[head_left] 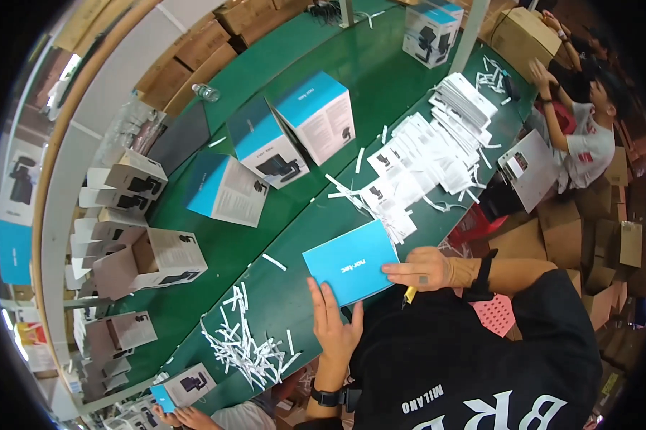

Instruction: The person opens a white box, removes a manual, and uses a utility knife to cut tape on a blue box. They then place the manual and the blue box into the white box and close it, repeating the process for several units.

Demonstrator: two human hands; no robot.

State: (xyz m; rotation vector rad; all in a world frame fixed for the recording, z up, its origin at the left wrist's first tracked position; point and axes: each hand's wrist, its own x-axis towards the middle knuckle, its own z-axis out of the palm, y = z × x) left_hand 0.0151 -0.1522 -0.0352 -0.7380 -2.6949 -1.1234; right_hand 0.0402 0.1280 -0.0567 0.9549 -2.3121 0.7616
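Note:
A box with a bright blue top (348, 259) is at the table's near edge, close to my body. My left hand (334, 324) grips its near left edge, fingertips on the blue face and thumb at the side. From the right, my right hand (422, 270) clasps the other edge, with its fingers stretched over the top and its thumb hidden. A small yellow object (410, 294) shows just below my right hand; its kind and whether I hold it cannot be made out. Printed leaflets (389, 201) lie just beyond the box.
On the green table (266, 236) stand several blue-and-white cartons (269, 143), with open cartons (158, 259) at left. Paper strips (244, 344) lie heaped near left; a leaflet stack (460, 100) sits far right. Co-workers are at right (584, 132) and lower left (187, 417).

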